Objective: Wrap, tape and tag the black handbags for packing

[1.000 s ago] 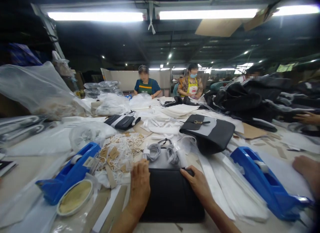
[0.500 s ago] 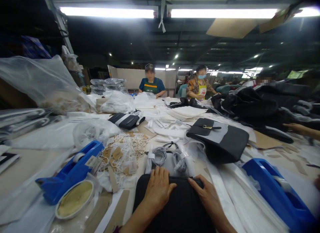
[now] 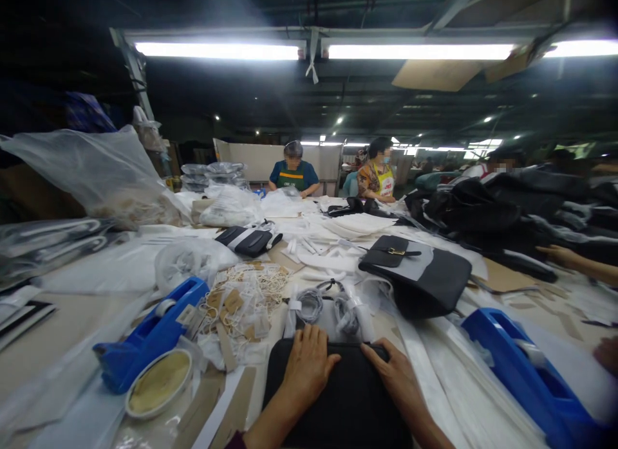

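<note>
The black case (image 3: 345, 397) lay flat on the table (image 3: 101, 314), directly before the person, its far edge just short of two coils of cord (image 3: 309, 305). The left hand (image 3: 311, 365) rested palm down on its top, opened out, with fingers close together reaching over the far edge and the thumb spread to the side; it pressed on the case rather than gripping it. The right hand (image 3: 393, 372) was at the far right corner, half curled, thumb on the top near the edge; whether its fingers had closed around the side could not be told.

To the right of the cords a grey-and-black bag (image 3: 420, 275) with a buckled strap lay tilted, and white strips (image 3: 463, 372) ran beside the right arm. Beyond them stood a blue dispenser (image 3: 524, 378). On the left were a heap of stringed tags (image 3: 241, 301), a second dispenser (image 3: 149, 333) and, touching or just beside it, a round tub (image 3: 159, 383).

Farther off, a small striped bag (image 3: 250, 240) lay near the tags, and a dark pile (image 3: 483, 198) rose on the right, where a co-worker's hand (image 3: 562, 256) reached in. Two people (image 3: 292, 172) were across the table.
</note>
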`<control>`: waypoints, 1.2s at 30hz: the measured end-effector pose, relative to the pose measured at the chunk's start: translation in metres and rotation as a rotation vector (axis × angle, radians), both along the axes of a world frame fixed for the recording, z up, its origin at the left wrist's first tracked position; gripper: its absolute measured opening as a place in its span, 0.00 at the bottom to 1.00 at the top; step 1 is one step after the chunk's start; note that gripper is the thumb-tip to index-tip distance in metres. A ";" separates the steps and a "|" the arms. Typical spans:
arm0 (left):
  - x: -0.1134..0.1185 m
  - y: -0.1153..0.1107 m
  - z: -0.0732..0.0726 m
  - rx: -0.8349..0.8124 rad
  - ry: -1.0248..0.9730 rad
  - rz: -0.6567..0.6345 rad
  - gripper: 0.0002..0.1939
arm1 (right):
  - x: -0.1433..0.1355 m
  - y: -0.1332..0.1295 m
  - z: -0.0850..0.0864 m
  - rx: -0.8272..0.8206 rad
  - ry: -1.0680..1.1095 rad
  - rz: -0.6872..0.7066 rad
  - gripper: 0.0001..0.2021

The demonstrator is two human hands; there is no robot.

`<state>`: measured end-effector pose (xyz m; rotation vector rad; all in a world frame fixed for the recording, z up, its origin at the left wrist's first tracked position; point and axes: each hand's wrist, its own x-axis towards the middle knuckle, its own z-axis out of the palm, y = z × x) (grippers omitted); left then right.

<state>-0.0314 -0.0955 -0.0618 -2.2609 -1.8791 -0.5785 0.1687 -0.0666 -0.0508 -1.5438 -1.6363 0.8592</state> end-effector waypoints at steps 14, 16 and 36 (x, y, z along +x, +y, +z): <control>-0.001 0.000 -0.002 -0.040 -0.043 -0.027 0.18 | -0.002 -0.001 0.002 -0.023 0.001 -0.014 0.18; -0.001 0.000 0.001 -0.066 -0.076 -0.026 0.18 | -0.001 -0.003 -0.001 -0.029 -0.008 -0.009 0.18; -0.006 0.021 0.003 -0.361 -0.218 0.012 0.16 | -0.124 0.267 0.085 0.328 -0.663 0.305 0.11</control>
